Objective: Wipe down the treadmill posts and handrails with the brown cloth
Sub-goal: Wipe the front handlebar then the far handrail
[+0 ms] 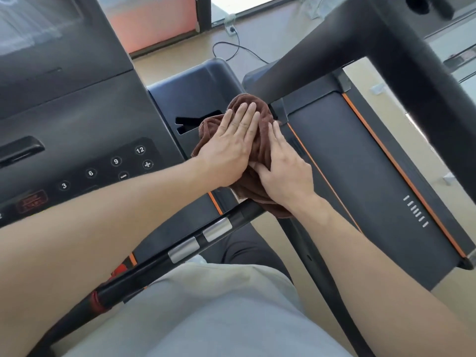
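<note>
Fingers (242, 119) of both hands lie flat and spread on the bunched brown cloth (257, 150), gripping nothing, treadmill post (296, 70) just beyond their tips

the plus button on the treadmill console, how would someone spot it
Start at the dark treadmill console on the left, then its keypad of round white-ringed number keys. The plus button sits just below the 12, nearest the left hand; it bears a symbol, not a number.

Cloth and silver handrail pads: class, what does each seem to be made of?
The cloth looks like soft brown terry or microfibre: fuzzy nap, loose folds under both hands. The pads look like brushed metal, possibly metal-look plastic: pale silver with a dull sheen.
</note>
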Demonstrator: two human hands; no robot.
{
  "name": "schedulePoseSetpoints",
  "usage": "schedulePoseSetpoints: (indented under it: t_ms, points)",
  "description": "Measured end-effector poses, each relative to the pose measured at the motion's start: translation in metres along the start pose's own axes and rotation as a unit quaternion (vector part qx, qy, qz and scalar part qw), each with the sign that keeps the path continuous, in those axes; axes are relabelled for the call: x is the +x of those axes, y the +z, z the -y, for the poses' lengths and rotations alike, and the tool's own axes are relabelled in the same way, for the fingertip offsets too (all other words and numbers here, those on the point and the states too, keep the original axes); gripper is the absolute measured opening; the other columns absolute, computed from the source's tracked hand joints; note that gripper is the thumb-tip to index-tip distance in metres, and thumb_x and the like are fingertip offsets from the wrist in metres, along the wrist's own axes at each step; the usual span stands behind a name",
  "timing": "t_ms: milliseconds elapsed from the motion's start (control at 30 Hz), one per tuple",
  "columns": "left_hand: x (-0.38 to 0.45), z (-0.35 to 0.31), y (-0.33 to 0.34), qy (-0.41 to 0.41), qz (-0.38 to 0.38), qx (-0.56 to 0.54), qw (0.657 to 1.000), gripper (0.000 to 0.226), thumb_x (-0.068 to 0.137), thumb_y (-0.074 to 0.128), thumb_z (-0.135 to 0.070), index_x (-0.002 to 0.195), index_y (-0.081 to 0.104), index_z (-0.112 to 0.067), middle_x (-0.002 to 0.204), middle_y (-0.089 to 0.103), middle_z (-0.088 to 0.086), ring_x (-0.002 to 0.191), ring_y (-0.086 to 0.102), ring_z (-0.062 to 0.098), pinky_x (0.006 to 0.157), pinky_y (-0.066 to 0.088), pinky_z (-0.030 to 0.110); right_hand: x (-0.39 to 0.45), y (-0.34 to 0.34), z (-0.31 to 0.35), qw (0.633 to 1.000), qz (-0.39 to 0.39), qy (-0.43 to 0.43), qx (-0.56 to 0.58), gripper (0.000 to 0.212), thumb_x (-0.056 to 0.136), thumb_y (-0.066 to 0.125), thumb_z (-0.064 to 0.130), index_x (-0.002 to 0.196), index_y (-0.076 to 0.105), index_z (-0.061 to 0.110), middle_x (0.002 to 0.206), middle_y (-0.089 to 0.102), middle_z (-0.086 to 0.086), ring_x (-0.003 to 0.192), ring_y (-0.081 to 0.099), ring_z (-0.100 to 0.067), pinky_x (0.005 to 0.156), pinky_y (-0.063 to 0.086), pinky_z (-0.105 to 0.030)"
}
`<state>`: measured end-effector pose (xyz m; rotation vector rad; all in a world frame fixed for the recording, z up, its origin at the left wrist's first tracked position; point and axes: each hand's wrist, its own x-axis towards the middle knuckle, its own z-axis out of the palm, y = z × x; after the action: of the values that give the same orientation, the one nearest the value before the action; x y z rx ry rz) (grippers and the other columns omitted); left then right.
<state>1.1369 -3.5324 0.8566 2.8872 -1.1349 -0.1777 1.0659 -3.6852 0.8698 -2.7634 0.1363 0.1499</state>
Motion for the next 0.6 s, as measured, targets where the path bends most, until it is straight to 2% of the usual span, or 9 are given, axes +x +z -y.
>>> schedulePoseSetpoints:
  t_ms: [100, 200, 300, 433, 533, 600]
  points:
    - [0.002, 0.017, -0.017, 0.008, 0.062, -0.062, 0.996, 0.081, 0.104, 0.039, -0.037, 0.161, -0.010, -0.006, 0.169, -0.016, 0.012, 0.156, -0.017, 0.024, 0.126, -0.012, 0.040, 0.003, -0.004, -0.001, 0.997, -0.025, -0.006, 0.074, 0.065, 0.105, 0.049, 0.030, 0.164, 0.022, 0.028, 0.169, 0.026, 0.010, 0.149, 0.037, -0.017, 0.110, 0.043, -0.046]
    - [0.001, 0.029, -0.026, -0.048, 0.092, -0.066, 0.992, 0.080, 0.105, 0.031, -0.045, 0.161, -0.011, -0.007, 0.169, -0.016, 0.011, 0.156, -0.017, 0.021, 0.126, -0.012, 0.041, 0.020, -0.004, 0.010, 0.998, -0.015, -0.024, 0.060, 0.062, 0.107, 0.044, 0.033, 0.164, 0.020, 0.029, 0.171, 0.020, 0.010, 0.151, 0.033, -0.018, 0.111, 0.041, -0.046]
    - [0.001, 0.048, -0.033, -0.110, 0.103, -0.049, 0.987, 0.076, 0.106, 0.025, -0.046, 0.161, -0.010, -0.007, 0.169, -0.015, 0.011, 0.156, -0.016, 0.021, 0.126, -0.014, 0.043, 0.050, -0.001, 0.024, 0.998, 0.019, -0.044, 0.040, 0.066, 0.108, 0.039, 0.046, 0.166, 0.012, 0.031, 0.173, 0.008, 0.009, 0.154, 0.025, -0.020, 0.116, 0.035, -0.047]
    - [0.006, 0.077, -0.040, -0.169, 0.123, -0.054, 0.976, 0.077, 0.106, 0.027, -0.046, 0.161, -0.012, -0.009, 0.169, -0.017, 0.010, 0.156, -0.018, 0.022, 0.125, -0.015, 0.042, 0.093, 0.000, 0.038, 0.996, 0.058, -0.054, 0.029, 0.076, 0.104, 0.040, 0.056, 0.166, 0.003, 0.030, 0.174, -0.001, 0.007, 0.152, 0.028, -0.026, 0.115, 0.034, -0.050]
    - [0.017, 0.101, -0.044, -0.215, 0.128, -0.066, 0.966, 0.083, 0.104, 0.030, -0.055, 0.161, -0.011, -0.012, 0.169, -0.017, 0.008, 0.156, -0.017, 0.022, 0.126, -0.014, 0.041, 0.131, -0.003, 0.046, 0.992, 0.091, -0.068, 0.048, 0.083, 0.102, 0.043, 0.059, 0.166, -0.002, 0.029, 0.174, 0.000, 0.004, 0.152, 0.029, -0.028, 0.118, 0.029, -0.049]
    - [0.027, 0.114, -0.048, -0.240, 0.130, -0.079, 0.959, 0.088, 0.101, 0.031, -0.064, 0.162, -0.008, -0.015, 0.170, -0.013, 0.007, 0.157, -0.012, 0.025, 0.126, -0.011, 0.043, 0.155, -0.006, 0.048, 0.984, 0.122, -0.060, 0.117, 0.085, 0.101, 0.048, 0.056, 0.166, 0.000, 0.029, 0.173, 0.009, 0.001, 0.154, 0.027, -0.024, 0.123, 0.025, -0.043]
